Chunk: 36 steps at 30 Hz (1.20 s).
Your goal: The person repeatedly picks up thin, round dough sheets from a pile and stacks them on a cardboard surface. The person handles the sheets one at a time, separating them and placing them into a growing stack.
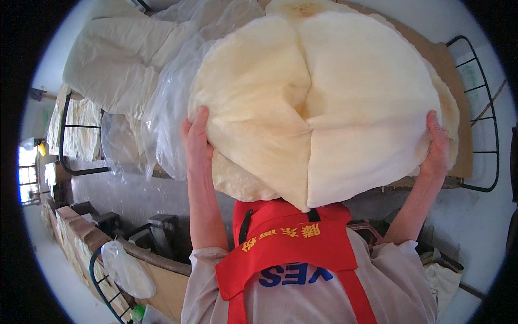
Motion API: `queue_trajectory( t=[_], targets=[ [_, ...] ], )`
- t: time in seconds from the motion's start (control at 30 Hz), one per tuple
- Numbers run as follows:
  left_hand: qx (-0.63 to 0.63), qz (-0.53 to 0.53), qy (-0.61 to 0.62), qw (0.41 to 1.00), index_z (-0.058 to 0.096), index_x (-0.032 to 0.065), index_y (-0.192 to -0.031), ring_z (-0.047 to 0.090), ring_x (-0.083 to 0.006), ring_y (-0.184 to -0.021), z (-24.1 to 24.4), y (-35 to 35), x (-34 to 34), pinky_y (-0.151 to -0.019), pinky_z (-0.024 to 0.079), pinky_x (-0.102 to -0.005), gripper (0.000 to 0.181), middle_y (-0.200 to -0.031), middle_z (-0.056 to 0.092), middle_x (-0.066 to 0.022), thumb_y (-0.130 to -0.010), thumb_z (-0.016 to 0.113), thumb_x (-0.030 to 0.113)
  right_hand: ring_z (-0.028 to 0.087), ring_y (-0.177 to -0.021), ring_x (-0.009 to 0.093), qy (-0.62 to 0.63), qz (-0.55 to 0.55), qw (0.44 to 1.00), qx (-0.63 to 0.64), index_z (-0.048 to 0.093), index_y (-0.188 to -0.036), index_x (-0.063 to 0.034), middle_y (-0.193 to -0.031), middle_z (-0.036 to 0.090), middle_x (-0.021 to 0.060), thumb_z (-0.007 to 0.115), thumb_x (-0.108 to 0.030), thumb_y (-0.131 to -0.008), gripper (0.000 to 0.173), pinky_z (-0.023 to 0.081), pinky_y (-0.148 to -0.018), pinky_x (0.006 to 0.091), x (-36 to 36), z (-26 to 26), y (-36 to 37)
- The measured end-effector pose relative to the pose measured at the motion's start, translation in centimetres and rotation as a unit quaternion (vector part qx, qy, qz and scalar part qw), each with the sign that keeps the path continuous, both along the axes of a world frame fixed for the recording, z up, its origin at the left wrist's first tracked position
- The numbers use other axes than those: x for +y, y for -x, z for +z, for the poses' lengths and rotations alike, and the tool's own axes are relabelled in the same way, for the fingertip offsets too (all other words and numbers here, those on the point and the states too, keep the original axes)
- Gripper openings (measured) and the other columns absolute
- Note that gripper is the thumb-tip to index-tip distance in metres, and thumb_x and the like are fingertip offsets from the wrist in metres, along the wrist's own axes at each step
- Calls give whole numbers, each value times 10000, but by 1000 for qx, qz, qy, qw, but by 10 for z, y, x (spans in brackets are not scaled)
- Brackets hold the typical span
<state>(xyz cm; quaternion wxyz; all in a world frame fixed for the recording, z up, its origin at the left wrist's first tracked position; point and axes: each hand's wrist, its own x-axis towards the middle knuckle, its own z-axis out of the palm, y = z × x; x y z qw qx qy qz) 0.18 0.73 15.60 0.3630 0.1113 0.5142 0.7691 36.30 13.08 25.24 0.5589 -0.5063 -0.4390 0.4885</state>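
A large, rounded sheet of soft cream material (364,81), perhaps wadding or felt, spreads out in front of my chest. Creases meet near its middle, and yellow-brown stains mark the folds. My left hand (197,131) grips its left edge, thumb on top and the other fingers mostly hidden. At the opposite edge, my right hand (437,148) holds on in the same way. The sheet's pointed near end reaches my red apron (291,239). A similar cream piece (240,180) shows beneath it at the lower left, and more stained layers show past its right edge.
Brown cardboard (464,133) lies under the pile, beside a dark metal bed-type rail (495,117). Clear plastic sheeting (172,109) and a folded pale pad (117,65) are on the left. Behind me at lower left are a plastic-wrapped bundle (127,269) and a green rail (95,271).
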Motion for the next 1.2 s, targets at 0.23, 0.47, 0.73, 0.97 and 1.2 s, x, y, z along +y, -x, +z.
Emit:
queue_trajectory(
  t=[0.23,0.47,0.73,0.97,1.2],
  targets=[
    [-16,33,57,998,522,-60,-973,590,-198,-779,-50,27,2,-663,504,-304,242,-931,581,-131,-770,570,63,527,-945,210,9,6,1000,3,481,-1091,35,-1053,538,129,576,-269,-797,434,420,-817,303,20,14,-72],
    [-3,-21,116,993,522,-45,-987,584,-191,-780,-111,45,-1,-641,490,-285,269,-921,580,-125,-753,592,69,550,-902,222,21,-68,996,-54,499,-1041,25,-993,557,136,578,-259,-799,382,465,-749,335,11,36,-121],
    [9,-12,225,974,491,-39,-1034,556,-187,-798,-185,38,-22,-655,472,-293,352,-937,562,-119,-765,599,160,549,-906,224,24,-204,975,-83,479,-1073,31,-1008,549,140,603,-266,-783,433,473,-754,353,-38,64,-186],
    [-108,-54,174,977,491,1,-1057,508,-161,-901,-192,41,-57,-744,412,-245,315,-991,539,-59,-786,551,149,552,-903,235,19,-236,961,-144,472,-1098,35,-1038,542,142,594,-227,-785,426,468,-773,357,-51,77,-244],
    [-120,-101,138,978,410,1,-1150,523,-226,-943,-274,62,-136,-756,474,-338,477,-1063,523,-100,-708,591,-1,585,-793,196,-59,-119,986,-102,533,-997,33,-912,594,116,612,-195,-758,339,475,-707,313,66,39,-312]
  ],
)
